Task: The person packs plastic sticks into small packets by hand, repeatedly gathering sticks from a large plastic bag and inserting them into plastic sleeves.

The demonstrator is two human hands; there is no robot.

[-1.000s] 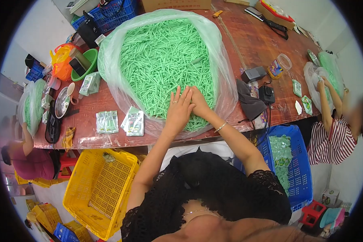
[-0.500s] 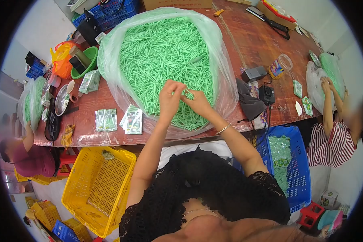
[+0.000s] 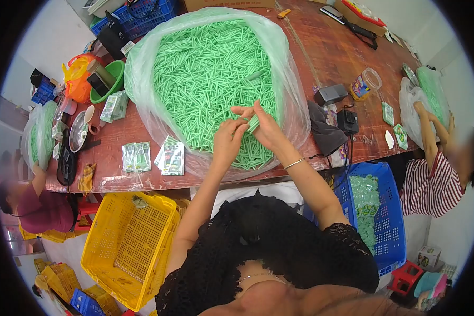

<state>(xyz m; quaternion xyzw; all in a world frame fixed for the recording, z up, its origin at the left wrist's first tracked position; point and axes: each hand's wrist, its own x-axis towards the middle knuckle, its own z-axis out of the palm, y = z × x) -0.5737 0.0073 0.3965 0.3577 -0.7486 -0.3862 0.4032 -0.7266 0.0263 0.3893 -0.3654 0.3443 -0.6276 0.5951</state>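
Note:
A big clear plastic bag (image 3: 295,100), its mouth rolled wide, holds a heap of thin light green sticks (image 3: 205,68). Over the near side of the heap, my right hand (image 3: 267,129) is closed around a small bunch of green sticks (image 3: 253,124), thumb and forefinger extended above it. My left hand (image 3: 228,141) is beside it, palm down, with its fingertips pinched together close to that bunch. Whether a stick is between those fingertips is too small to tell. Printed sachets (image 3: 171,156) and another group of sachets (image 3: 136,157) lie left of the bag on the red table (image 3: 113,179).
Below the table edge are a yellow crate (image 3: 126,247) at left and a blue crate (image 3: 392,226) with green packets at right. A dark cloth (image 3: 321,129), a black device (image 3: 347,122) and a plastic jar (image 3: 366,84) stand right of the bag. Co-workers sit at both sides.
My hands have moved slightly apart. The right hand has turned and lifted its thumb and forefinger, bringing the bunch of green sticks into view; the left hand has dropped lower.

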